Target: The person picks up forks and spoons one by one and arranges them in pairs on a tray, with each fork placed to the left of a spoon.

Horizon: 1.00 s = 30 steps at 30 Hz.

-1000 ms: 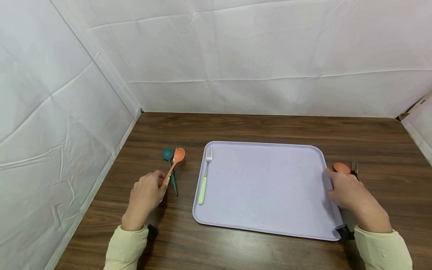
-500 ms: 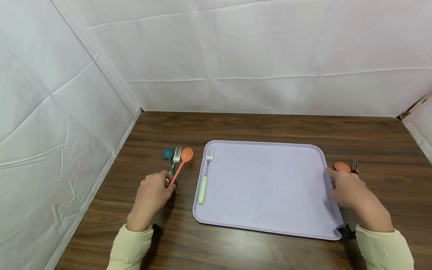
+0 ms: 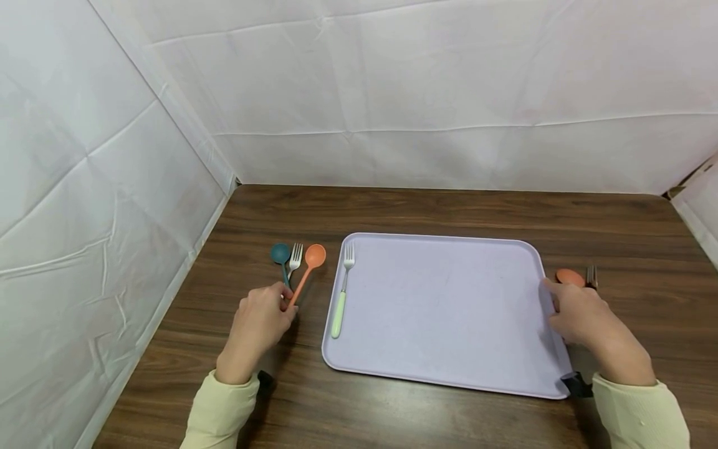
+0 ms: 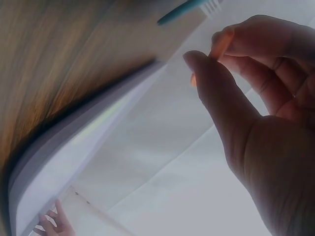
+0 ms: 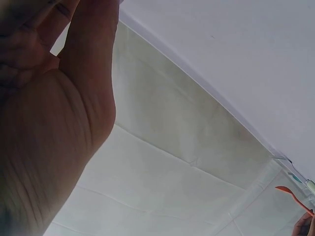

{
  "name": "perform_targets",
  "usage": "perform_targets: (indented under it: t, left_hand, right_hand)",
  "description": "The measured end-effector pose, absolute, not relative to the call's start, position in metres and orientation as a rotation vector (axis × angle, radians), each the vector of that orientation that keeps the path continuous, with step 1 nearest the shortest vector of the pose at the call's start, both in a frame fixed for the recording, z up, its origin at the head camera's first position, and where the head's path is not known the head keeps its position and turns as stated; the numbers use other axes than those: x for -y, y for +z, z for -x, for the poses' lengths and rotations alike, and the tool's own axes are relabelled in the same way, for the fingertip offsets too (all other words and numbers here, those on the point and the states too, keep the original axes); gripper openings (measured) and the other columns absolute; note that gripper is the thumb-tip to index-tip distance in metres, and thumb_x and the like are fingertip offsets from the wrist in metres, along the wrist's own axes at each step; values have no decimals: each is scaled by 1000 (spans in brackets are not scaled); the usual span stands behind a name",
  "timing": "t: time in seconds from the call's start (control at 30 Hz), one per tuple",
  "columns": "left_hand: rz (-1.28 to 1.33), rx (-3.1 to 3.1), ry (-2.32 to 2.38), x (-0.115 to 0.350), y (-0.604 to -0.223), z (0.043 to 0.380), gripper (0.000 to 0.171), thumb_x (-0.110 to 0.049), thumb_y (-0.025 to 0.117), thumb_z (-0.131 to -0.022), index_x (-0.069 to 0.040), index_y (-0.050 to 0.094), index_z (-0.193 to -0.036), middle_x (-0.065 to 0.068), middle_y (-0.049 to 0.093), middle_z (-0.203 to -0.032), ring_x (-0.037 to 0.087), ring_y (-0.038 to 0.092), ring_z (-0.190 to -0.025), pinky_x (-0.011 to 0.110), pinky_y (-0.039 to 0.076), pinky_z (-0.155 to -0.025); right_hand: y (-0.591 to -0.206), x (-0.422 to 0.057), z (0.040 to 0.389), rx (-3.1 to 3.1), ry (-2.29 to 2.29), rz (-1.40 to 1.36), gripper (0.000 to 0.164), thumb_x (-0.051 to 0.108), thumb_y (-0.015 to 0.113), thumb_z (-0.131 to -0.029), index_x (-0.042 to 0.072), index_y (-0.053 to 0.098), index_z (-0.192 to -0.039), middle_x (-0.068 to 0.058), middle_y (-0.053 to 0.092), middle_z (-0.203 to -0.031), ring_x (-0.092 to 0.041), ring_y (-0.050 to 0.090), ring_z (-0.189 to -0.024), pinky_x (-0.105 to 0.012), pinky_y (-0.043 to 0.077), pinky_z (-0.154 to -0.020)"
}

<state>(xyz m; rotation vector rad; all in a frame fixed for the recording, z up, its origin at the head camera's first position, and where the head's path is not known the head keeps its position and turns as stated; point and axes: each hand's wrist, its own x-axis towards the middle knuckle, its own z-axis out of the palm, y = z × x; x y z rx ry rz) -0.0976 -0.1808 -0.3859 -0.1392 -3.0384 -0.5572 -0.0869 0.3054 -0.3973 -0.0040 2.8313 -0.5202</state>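
Observation:
In the head view, my left hand (image 3: 259, 321) pinches an orange spoon (image 3: 315, 255) by its handle between thumb and fingers, left of the tray. The spoon's bowl points away to the upper right. Just beyond the fingers lie a dark teal spoon (image 3: 280, 253) and a silver-tined fork (image 3: 295, 255); their lower parts are partly hidden by the hand. My right hand (image 3: 583, 315) holds the right rim of a pale lilac tray (image 3: 443, 312). A fork with a light green handle (image 3: 339, 315) lies along the tray's left side.
To the right of the tray, an orange spoon (image 3: 569, 277) and a dark-handled fork (image 3: 591, 275) lie partly behind my right hand. White sheeting (image 3: 426, 75) walls the back and left of the dark wooden table (image 3: 404, 212).
My left hand has moved right with the orange spoon, away from the teal spoon and silver fork, which show more fully. The right hand and tray have stayed put.

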Motion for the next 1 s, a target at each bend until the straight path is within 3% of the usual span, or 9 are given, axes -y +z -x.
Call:
perform_targets:
  t: [0.57,1.0]
  left_hand:
    - [159,3062,-582,170,-385,96,20,-14,75,-75,-7,65,-91,-2,56,-65,15,49,-50,29,38,-45]
    - [169,3079,-610,156,-383,97,19,-15,74,-76,-9,66,-92,-2,60,-67,14,52,-52,29,41,-44]
  right_hand:
    - [-397,-304,86,-2806,-548,-27,64,-2,57,-74,-14,35,-133,-13,47,-69,-16,51,-47,-32,42,-43]
    - [-397,-303,87,-2825,-504,0,64,-2,58,-73,-15,36,-132,-14,49,-71,-22,50,-53,-32,39,-44]
